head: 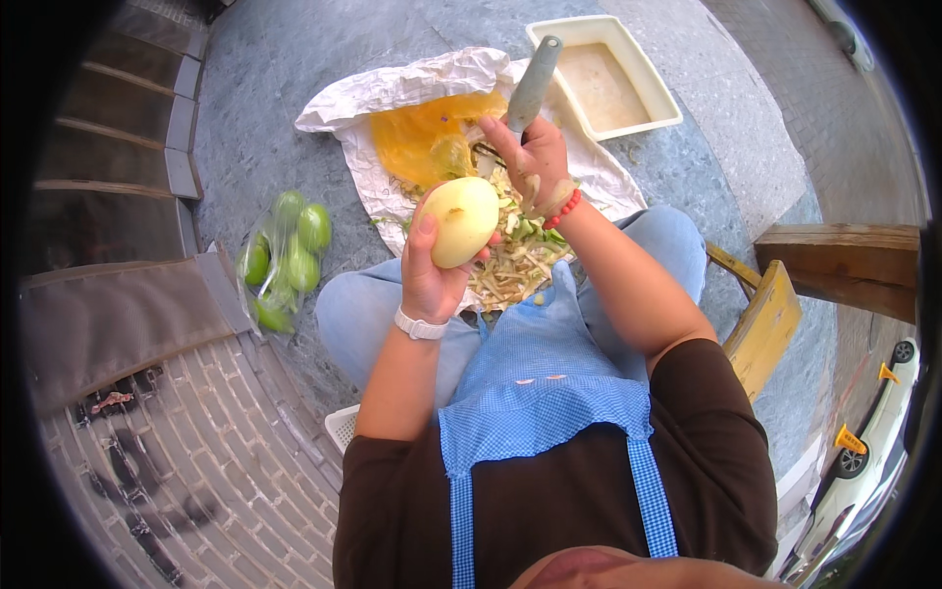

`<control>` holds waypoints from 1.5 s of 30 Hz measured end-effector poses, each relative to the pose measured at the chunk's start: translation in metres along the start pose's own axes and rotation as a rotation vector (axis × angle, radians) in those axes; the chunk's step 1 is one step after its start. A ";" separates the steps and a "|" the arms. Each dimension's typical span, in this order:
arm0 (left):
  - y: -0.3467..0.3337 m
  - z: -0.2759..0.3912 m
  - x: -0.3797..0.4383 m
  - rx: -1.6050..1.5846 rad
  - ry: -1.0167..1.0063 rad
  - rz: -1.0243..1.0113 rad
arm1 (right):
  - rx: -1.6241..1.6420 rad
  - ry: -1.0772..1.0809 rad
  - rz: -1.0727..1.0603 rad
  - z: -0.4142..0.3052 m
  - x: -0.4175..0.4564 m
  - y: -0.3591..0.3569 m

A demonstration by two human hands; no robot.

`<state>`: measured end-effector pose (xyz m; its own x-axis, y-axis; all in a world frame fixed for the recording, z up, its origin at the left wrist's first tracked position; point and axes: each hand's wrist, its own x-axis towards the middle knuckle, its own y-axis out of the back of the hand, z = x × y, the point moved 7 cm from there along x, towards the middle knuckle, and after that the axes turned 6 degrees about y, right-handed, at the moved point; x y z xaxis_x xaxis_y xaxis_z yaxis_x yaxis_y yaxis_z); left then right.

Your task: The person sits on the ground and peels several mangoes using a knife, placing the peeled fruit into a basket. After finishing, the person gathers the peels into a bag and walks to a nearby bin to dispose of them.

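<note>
My left hand [434, 283], with a white watch on its wrist, holds a large peeled pale yellow potato [465, 222] that has a brown spot on its face. Above and to the right, my right hand [536, 158] grips a peeler [533, 88] by its grey-green handle; the peeler's dark metal part is partly hidden behind the fingers. Bits of peel cling to that hand, near a red bead bracelet [563, 209]. Below both hands, a heap of brown and green peelings [511, 272] lies on crumpled white sheeting [368, 173].
An orange plastic bag [412, 140] lies on the sheeting. A cream tub [666, 110] with cloudy liquid stands at upper right. Green vegetables [303, 261] in a clear bag rest at left. At right are a yellow wooden stool [765, 324] and a wooden beam [839, 258].
</note>
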<state>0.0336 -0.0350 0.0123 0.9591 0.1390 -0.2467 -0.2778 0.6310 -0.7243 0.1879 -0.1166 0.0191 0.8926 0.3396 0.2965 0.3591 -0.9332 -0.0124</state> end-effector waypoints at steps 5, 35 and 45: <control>0.003 0.021 -0.009 0.189 -0.270 0.175 | 0.156 0.122 0.017 -0.034 -0.016 0.009; -0.028 0.043 -0.037 1.332 -0.953 0.324 | 0.279 -0.115 0.010 -0.022 -0.014 0.001; -0.008 0.015 -0.019 0.512 -0.309 0.149 | 0.038 0.019 -0.037 0.000 -0.013 -0.011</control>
<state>0.0179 -0.0307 0.0326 0.9050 0.4201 -0.0674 -0.4215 0.8637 -0.2762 0.1729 -0.1108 0.0150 0.8734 0.3709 0.3157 0.4020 -0.9149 -0.0372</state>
